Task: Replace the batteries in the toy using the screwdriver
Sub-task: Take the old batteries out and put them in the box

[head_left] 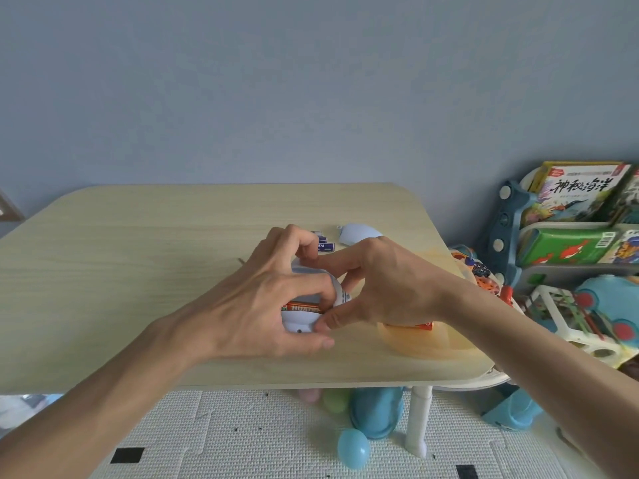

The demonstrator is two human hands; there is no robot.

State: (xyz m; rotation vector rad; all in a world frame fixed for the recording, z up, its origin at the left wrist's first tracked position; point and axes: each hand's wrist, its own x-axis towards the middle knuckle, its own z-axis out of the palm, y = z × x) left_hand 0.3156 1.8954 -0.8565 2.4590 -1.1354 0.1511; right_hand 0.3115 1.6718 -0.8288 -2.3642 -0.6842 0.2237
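Observation:
A small pale-blue toy [300,323] rests on the wooden table [138,271], wrapped by my left hand [262,299]. An orange battery [302,307] lies in the toy's open compartment under my left fingers. My right hand [383,288] touches the toy from the right, thumb and forefinger pinched at its edge. Behind the hands lie purple-and-white batteries [325,245] and the pale-blue cover [359,233]. Another orange battery [415,326] peeks out beneath my right wrist. The screwdriver is not visible, except perhaps a thin dark tip [241,261] left of my left hand.
A translucent orange dish [422,344] sits at the table's right front corner. A toy shelf with books [581,198] and plastic toys stands to the right. Blue balls and toys [353,447] lie on the foam mat under the table, beside a white table leg [420,420].

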